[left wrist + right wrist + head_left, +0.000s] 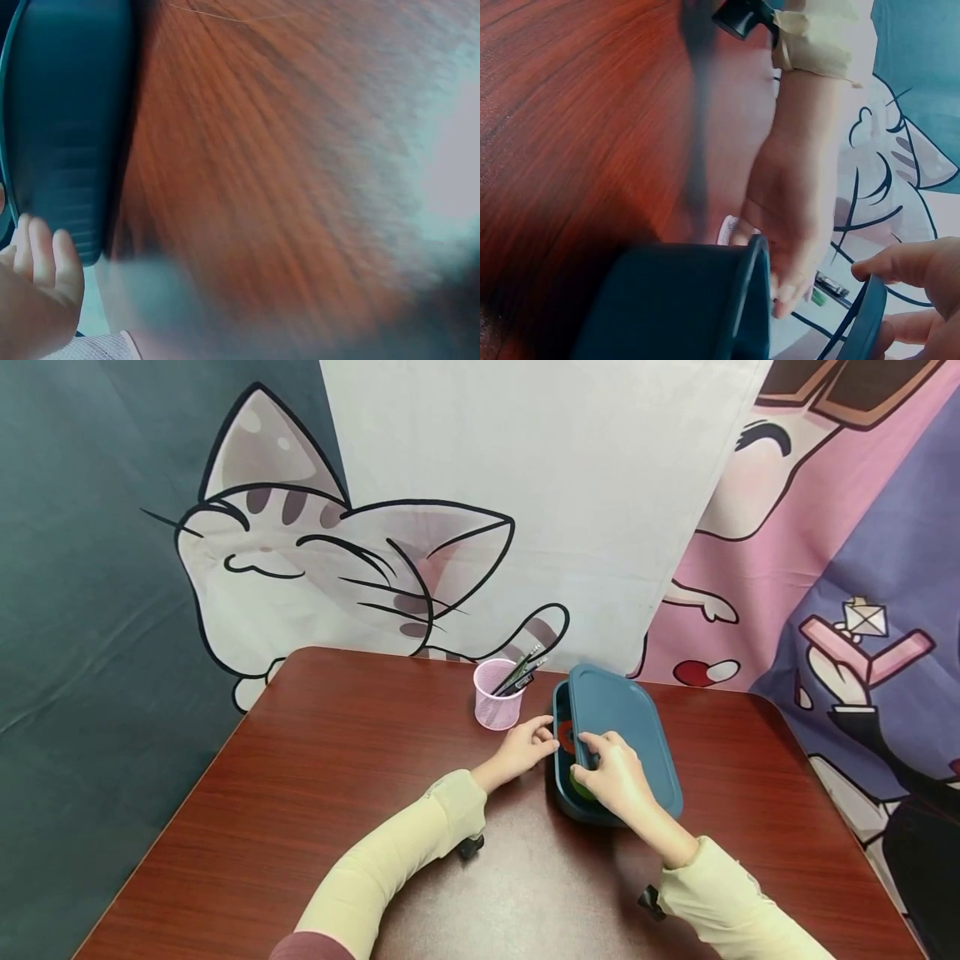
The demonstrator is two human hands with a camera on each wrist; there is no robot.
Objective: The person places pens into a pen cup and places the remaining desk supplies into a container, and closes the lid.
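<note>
A dark blue lidded box stands toward the right of the table, its blue lid raised along the left edge. My right hand pinches that raised edge, as the lid between thumb and finger shows in the right wrist view. At the left rim, my left hand holds the box wall, several fingers lying along its outer side. Through the gap a red round thing and a green thing show inside; the lid hides the rest.
A pink mesh pen cup with pens and pencils stands just behind my left hand. The brown wooden table ends near the box's far side. Behind it hangs a cloth backdrop with a cartoon cat.
</note>
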